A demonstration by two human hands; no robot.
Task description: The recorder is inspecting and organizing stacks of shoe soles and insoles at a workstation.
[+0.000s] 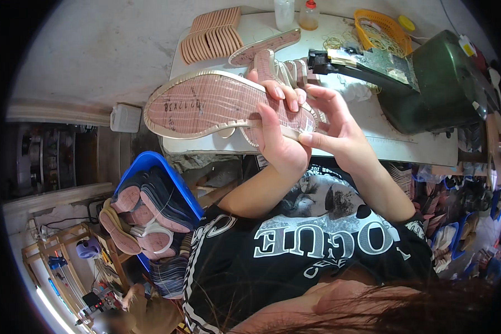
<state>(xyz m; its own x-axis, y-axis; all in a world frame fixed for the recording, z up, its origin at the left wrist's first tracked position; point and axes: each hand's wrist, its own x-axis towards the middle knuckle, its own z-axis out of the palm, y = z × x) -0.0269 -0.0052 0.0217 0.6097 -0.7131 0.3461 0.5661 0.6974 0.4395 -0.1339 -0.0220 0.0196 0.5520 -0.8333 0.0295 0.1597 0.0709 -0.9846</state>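
Pinching the pink sole at its narrow end with our right hand and clasping its middle with our left hand, we should steady it at the white table and press the gold rim evenly

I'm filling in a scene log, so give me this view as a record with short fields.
Held: pink patterned sole with a pale gold rim
Left grip: around the sole's narrower part, fingers curled over its far edge
Right grip: thumb at the rim near the right end
Table: white, bearing tan pieces, red-capped bottle, yellow basket
Picture right: dark green machine
Lower left: blue bin holding stacked soles
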